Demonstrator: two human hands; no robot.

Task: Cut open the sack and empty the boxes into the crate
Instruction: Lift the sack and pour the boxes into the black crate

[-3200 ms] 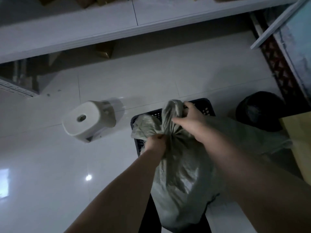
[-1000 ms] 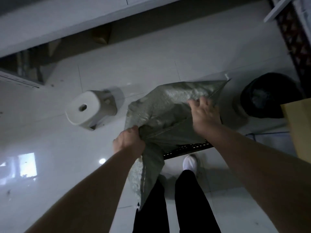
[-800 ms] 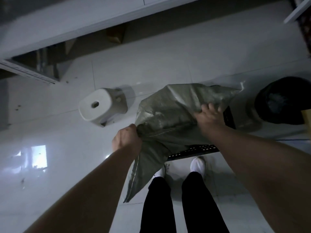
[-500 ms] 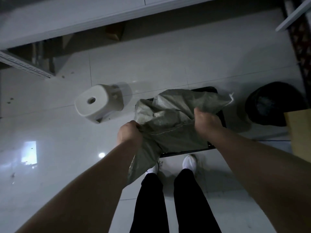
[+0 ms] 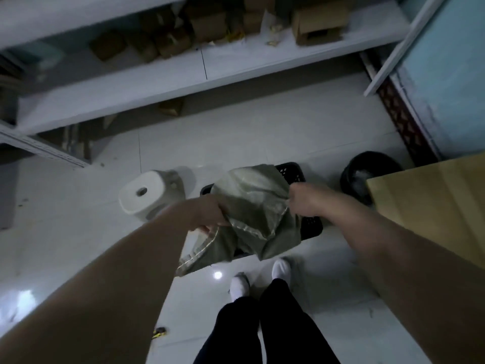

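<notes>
A limp grey-green woven sack (image 5: pixel 256 211) hangs crumpled between both hands above the black perforated crate (image 5: pixel 311 224) on the floor. My left hand (image 5: pixel 210 214) is closed on the sack's left edge, my right hand (image 5: pixel 304 200) on its right edge. The sack covers most of the crate, so what lies inside is hidden. Only the crate's far rim (image 5: pixel 290 170) and right side show. A small yellow-and-black tool (image 5: pixel 158 332) lies on the floor at the lower left, mostly behind my left arm.
A white stool (image 5: pixel 147 197) lies tipped over left of the crate. A black bin (image 5: pixel 363 176) stands to the right, beside a large cardboard box (image 5: pixel 430 200). White shelving (image 5: pixel 199 72) with small cartons runs along the back. My feet (image 5: pixel 259 278) stand just before the crate.
The sack went from full and bunched at its neck to empty and slack. Over the last second I lowered and gathered it over the crate, and my view tilted up to the shelves.
</notes>
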